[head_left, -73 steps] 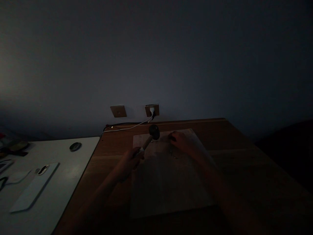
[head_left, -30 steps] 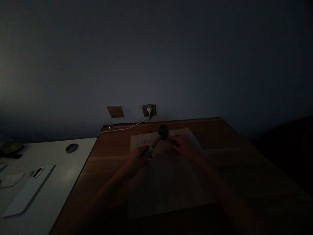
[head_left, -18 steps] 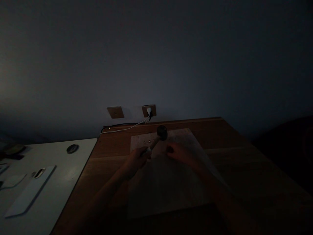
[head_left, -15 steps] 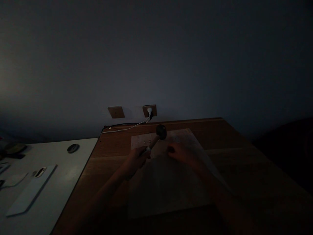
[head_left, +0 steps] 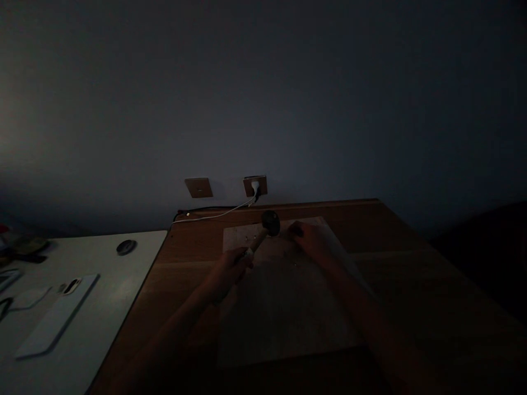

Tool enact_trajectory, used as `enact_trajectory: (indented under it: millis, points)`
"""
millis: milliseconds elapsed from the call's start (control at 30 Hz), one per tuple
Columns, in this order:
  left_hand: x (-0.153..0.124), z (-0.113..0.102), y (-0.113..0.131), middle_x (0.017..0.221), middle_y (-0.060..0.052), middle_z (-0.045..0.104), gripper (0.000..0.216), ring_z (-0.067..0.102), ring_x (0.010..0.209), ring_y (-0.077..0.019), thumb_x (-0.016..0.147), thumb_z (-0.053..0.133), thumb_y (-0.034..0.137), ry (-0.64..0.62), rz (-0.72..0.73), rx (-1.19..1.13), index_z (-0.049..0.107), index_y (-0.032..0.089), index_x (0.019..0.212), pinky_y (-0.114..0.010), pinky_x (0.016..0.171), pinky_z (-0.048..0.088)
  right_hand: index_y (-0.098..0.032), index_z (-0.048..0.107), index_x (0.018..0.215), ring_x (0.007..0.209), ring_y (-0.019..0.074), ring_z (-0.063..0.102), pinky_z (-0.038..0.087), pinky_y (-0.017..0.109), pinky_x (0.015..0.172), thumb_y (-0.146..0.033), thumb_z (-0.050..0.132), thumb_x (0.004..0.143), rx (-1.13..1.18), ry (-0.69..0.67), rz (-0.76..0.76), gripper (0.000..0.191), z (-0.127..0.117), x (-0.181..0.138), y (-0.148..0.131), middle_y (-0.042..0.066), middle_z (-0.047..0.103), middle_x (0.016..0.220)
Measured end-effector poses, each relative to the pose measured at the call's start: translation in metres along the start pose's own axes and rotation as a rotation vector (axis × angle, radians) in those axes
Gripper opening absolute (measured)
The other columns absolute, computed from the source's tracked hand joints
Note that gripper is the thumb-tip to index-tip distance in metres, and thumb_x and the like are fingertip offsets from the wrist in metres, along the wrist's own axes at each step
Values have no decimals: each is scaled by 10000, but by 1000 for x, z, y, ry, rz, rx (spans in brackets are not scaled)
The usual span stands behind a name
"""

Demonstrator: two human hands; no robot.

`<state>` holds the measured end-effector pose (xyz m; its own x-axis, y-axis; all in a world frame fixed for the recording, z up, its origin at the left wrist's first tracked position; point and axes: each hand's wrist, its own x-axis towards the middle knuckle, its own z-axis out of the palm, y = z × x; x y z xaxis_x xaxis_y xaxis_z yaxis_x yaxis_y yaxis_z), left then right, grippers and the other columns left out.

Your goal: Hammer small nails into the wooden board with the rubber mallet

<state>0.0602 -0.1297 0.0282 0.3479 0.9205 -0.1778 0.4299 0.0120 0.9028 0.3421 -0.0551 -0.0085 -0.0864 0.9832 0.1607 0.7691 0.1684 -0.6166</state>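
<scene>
The scene is very dark. My left hand (head_left: 228, 270) grips the pale wooden handle of a hammer (head_left: 263, 230), whose dark round head hovers over the far part of a pale flat board (head_left: 284, 307) lying on the brown wooden table (head_left: 411, 274). My right hand (head_left: 309, 238) rests on the far part of the board, just right of the hammer head, fingers pinched around something small and dark that I cannot make out. A few small nails or marks (head_left: 249, 238) show on the board near its far left corner.
A white table (head_left: 94, 307) adjoins on the left with a phone (head_left: 57, 312), a small round dark object (head_left: 125, 247) and cables. Two wall plates (head_left: 198, 187) sit on the wall; a white charger (head_left: 255, 187) is plugged in, its cable (head_left: 214, 215) trailing over the table's far edge.
My right hand has moved back toward the far edge of the board, beside the hammer head. The hammer has stayed raised in my left hand, shifting only slightly.
</scene>
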Motion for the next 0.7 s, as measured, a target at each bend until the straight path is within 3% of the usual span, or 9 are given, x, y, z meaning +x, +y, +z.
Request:
enact_trajectory:
  millis: [333, 500, 700]
  points:
    - [3, 1, 0, 551, 50, 453, 455, 425, 459, -95, 899, 502, 606, -1, 32, 18, 594, 165, 837, -207, 445, 336, -195, 734, 1024, 1020, 225, 712, 508, 315, 910, -82, 583, 845, -116, -43, -30, 261, -1, -3, -6, 109, 776, 1081]
    - [12, 8, 10, 572, 40, 488, 416, 440, 455, -89, 924, 482, 555, -21, 64, 47, 594, 162, 845, -198, 437, 327, -189, 671, 1204, 972, 219, 734, 512, 284, 834, -73, 589, 856, -132, -35, 13, 376, -3, -2, -12, 109, 790, 1040]
    - [24, 16, 20, 591, 30, 531, 378, 434, 436, -83, 931, 491, 519, -48, 91, 46, 593, 162, 861, -204, 441, 345, -147, 675, 1191, 964, 281, 736, 508, 325, 789, -205, 611, 911, -150, -29, 52, 293, -3, -3, -15, 181, 779, 1036]
